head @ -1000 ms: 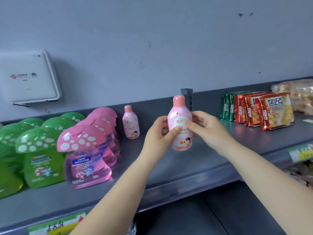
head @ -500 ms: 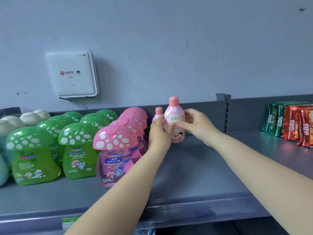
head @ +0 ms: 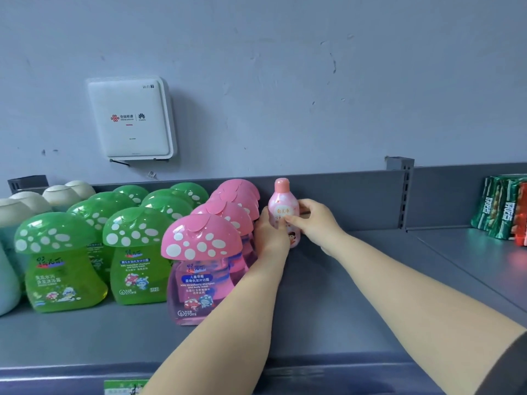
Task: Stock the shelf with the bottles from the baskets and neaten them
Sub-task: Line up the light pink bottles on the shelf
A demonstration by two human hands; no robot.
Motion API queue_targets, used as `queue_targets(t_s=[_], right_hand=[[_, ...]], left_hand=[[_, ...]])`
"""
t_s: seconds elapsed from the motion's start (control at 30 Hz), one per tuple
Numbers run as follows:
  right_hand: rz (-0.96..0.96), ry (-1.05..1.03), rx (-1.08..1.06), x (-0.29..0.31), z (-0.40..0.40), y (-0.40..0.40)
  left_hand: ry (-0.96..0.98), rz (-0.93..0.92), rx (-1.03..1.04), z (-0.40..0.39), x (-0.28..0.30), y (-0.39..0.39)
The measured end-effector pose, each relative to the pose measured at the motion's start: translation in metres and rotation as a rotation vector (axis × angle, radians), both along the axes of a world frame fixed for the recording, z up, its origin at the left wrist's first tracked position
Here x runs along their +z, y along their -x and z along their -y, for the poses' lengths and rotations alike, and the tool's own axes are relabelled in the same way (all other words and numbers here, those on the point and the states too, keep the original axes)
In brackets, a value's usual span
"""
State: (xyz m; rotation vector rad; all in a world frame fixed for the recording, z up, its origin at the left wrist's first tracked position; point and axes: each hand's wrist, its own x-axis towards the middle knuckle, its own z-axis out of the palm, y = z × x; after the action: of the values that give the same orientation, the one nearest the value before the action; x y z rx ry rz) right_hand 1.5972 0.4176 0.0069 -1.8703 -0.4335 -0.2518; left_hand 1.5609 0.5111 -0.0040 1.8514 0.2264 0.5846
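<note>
while both hands' fingers grip it, 1 glossy rounded pink bottle (head: 283, 212) upright on smooth grey metal shelf (head: 356, 295)

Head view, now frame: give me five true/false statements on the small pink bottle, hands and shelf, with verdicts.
1. Both hands hold the small pink bottle. True: left hand and right hand are on it.
2. The bottle lies on its side. False: it is upright.
3. It sits right of the pink mushroom bottles. True.
4. The snack packs touch it. False: they stand far to the right on the shelf.
5. The front mushroom bottle is green. False: pink.
</note>
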Motion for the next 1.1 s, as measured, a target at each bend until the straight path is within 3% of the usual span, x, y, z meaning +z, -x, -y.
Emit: queue_targets(t_s=[0.67,0.87,1.1], right_hand=[[0.014,0.109,-0.003,-0.012,0.000,0.000],[-0.017,0.146,-0.048,0.005,0.011,0.007],[-0.032,0.257,-0.184,0.032,0.050,0.028]], left_hand=[[-0.061,-0.140,0.020,-0.002,0.003,0.000],[-0.138,0.027,0.037,0.005,0.013,0.019],[-0.211,0.051,-0.077,0.017,0.030,0.039]])
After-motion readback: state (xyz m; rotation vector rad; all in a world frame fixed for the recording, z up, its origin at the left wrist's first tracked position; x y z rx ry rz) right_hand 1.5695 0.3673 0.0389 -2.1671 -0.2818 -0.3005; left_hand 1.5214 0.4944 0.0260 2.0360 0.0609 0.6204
